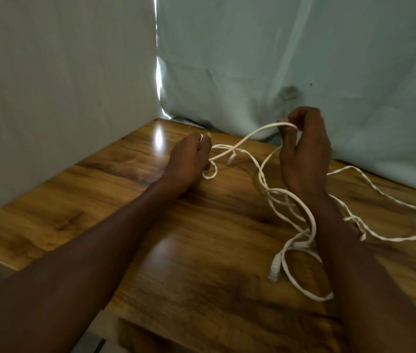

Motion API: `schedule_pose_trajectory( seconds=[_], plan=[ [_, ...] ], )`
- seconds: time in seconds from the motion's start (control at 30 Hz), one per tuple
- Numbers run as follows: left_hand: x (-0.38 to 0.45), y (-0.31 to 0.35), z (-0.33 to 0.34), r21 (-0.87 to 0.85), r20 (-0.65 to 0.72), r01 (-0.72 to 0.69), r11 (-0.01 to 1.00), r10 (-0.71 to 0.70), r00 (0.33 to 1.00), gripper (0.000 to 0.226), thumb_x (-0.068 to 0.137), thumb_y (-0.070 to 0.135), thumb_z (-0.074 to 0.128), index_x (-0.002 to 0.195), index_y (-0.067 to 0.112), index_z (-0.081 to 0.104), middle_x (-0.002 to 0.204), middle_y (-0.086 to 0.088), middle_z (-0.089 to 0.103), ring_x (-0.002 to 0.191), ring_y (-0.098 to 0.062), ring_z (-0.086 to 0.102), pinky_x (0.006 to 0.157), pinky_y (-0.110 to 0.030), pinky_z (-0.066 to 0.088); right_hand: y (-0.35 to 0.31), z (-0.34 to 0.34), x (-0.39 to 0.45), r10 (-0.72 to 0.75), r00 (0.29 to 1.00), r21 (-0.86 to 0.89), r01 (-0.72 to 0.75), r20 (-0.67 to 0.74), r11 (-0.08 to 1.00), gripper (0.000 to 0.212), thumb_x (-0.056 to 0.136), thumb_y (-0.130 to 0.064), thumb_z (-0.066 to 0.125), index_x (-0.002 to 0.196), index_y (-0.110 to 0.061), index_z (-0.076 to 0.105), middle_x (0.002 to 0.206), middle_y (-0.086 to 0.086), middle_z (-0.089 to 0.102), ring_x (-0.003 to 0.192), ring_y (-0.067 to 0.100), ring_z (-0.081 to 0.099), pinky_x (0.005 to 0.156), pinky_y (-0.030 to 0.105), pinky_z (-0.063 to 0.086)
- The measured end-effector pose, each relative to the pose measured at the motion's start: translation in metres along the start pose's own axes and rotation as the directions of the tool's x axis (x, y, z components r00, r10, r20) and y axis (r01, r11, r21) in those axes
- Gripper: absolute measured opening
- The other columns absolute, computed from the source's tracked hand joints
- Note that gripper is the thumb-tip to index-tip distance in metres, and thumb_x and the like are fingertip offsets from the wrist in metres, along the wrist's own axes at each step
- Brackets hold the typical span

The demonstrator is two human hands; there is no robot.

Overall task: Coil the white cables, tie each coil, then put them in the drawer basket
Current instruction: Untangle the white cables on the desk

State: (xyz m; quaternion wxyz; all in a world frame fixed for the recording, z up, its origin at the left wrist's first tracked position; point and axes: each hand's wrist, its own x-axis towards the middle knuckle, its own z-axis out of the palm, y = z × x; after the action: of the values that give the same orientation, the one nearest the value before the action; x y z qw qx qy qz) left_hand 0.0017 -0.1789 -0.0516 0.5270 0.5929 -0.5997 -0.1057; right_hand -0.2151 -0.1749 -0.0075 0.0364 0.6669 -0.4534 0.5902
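Cable work has barely begun, as far as we can judge. Nearest us, a clear plug (274, 268) and a loose loop of the white cable (301, 289) lie on the wooden table (202, 250), beside our right forearm. A little farther, more slack tangles around that forearm, and a thinner twisted white cord (405, 202) sprawls off to the right; we cannot tell whether it is a second cable or something to tie with.

Farther on, our right hand (303, 154) is raised off the table, its fingers curled and pinching the cable where it arches up. From there the strand runs across to our left hand (189, 159), which rests low on the table with its fingers closed on the cable; a second small plug (231, 159) dangles just beside it.

We see no finished coil and no tie, so coiling, tying and stowing all appear to remain. No drawer basket is in view. Beyond the hands hang pale sheets (278, 59).
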Motion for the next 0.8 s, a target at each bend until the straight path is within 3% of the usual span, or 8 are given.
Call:
schedule_pose_trajectory(
  seconds=[0.1, 0.17, 0.23, 0.4, 0.5, 0.6, 0.7, 0.8],
  plan=[
    [0.001, 0.001, 0.0, 0.04, -0.016, 0.01, 0.999, -0.009, 1.0, 0.046, 0.11, 0.04, 0.042, 0.088, 0.006, 0.063, 0.076, -0.007, 0.072, 0.061, -0.017, 0.07, 0.073, -0.044, 0.058, 0.014, 0.005, -0.002, 0.159, 0.974, -0.025, -0.157, 0.164, 0.987, 0.029, 0.106, -0.041, 0.04, 0.111, -0.02, 0.06, 0.081, -0.007, 0.07, 0.086, 0.023, 0.069, 0.081, 0.042, 0.052],
    [0.003, -0.002, -0.002, 0.04, -0.033, 0.032, 0.999, -0.031, 0.999, 0.045, 0.109, 0.04, 0.041, 0.088, 0.007, 0.062, 0.074, -0.006, 0.072, 0.065, -0.02, 0.071, 0.076, -0.045, 0.058, 0.021, 0.006, -0.003, 0.188, 0.966, 0.005, -0.192, 0.178, 0.981, 0.045, 0.101, -0.053, 0.036, 0.102, -0.015, 0.061, 0.079, 0.0, 0.068, 0.082, 0.031, 0.067, 0.078, 0.051, 0.053],
    [0.006, -0.006, -0.004, 0.04, -0.064, 0.051, 0.998, -0.048, 0.997, 0.044, 0.109, 0.04, 0.041, 0.085, 0.009, 0.061, 0.068, -0.002, 0.068, 0.07, -0.025, 0.071, 0.078, -0.046, 0.057, 0.027, 0.002, 0.002, 0.192, 0.969, 0.057, -0.203, 0.158, 0.978, 0.045, 0.1, -0.055, 0.038, 0.093, -0.017, 0.061, 0.077, -0.002, 0.063, 0.077, 0.031, 0.065, 0.073, 0.056, 0.053],
    [0.01, -0.008, -0.011, 0.096, -0.15, 0.085, 0.992, -0.07, 0.986, 0.043, 0.11, 0.039, 0.04, 0.08, 0.014, 0.058, 0.062, 0.005, 0.061, 0.074, -0.026, 0.07, 0.075, -0.04, 0.051, 0.032, -0.008, 0.015, 0.333, 0.924, 0.171, -0.364, 0.188, 0.916, 0.045, 0.096, -0.062, 0.055, 0.072, -0.028, 0.073, 0.061, -0.001, 0.067, 0.061, 0.021, 0.069, 0.068, 0.043, 0.053],
    [0.016, -0.014, -0.019, 0.09, -0.22, 0.131, 0.987, -0.108, 0.969, 0.043, 0.109, 0.038, 0.038, 0.082, 0.013, 0.06, 0.07, -0.003, 0.067, 0.08, -0.029, 0.069, 0.08, -0.043, 0.052, 0.032, -0.008, 0.01, 0.328, 0.925, 0.038, -0.341, 0.192, 0.939, 0.052, 0.091, -0.069, 0.059, 0.067, -0.025, 0.074, 0.061, -0.001, 0.069, 0.069, 0.02, 0.07, 0.078, 0.04, 0.056],
    [0.019, -0.02, -0.023, 0.064, -0.261, 0.197, 0.978, -0.174, 0.95, 0.045, 0.109, 0.039, 0.037, 0.08, 0.013, 0.06, 0.078, -0.01, 0.072, 0.084, -0.032, 0.07, 0.083, -0.046, 0.054, 0.023, -0.014, 0.01, 0.31, 0.937, -0.179, -0.281, 0.164, 0.943, 0.065, 0.09, -0.075, 0.057, 0.066, -0.017, 0.075, 0.061, 0.002, 0.069, 0.069, 0.024, 0.068, 0.074, 0.038, 0.054],
    [0.021, -0.024, -0.022, 0.004, -0.25, 0.233, 0.972, -0.225, 0.942, 0.049, 0.104, 0.046, 0.035, 0.083, 0.012, 0.063, 0.081, -0.01, 0.072, 0.079, -0.031, 0.072, 0.081, -0.05, 0.058, 0.013, -0.017, 0.013, 0.498, 0.827, -0.09, -0.493, 0.26, 0.865, 0.067, 0.089, -0.072, 0.06, 0.063, -0.013, 0.075, 0.062, 0.006, 0.074, 0.061, 0.024, 0.067, 0.065, 0.039, 0.054],
    [0.022, -0.026, -0.02, -0.02, -0.225, 0.228, 0.974, -0.226, 0.948, 0.054, 0.099, 0.052, 0.033, 0.085, 0.011, 0.066, 0.083, -0.01, 0.072, 0.078, -0.031, 0.072, 0.079, -0.051, 0.059, 0.006, -0.011, 0.015, 0.665, 0.626, 0.212, -0.773, 0.407, 0.598, 0.051, 0.085, -0.057, 0.077, 0.07, -0.009, 0.073, 0.074, 0.014, 0.077, 0.054, 0.023, 0.063, 0.054, 0.031, 0.046]
  ],
)
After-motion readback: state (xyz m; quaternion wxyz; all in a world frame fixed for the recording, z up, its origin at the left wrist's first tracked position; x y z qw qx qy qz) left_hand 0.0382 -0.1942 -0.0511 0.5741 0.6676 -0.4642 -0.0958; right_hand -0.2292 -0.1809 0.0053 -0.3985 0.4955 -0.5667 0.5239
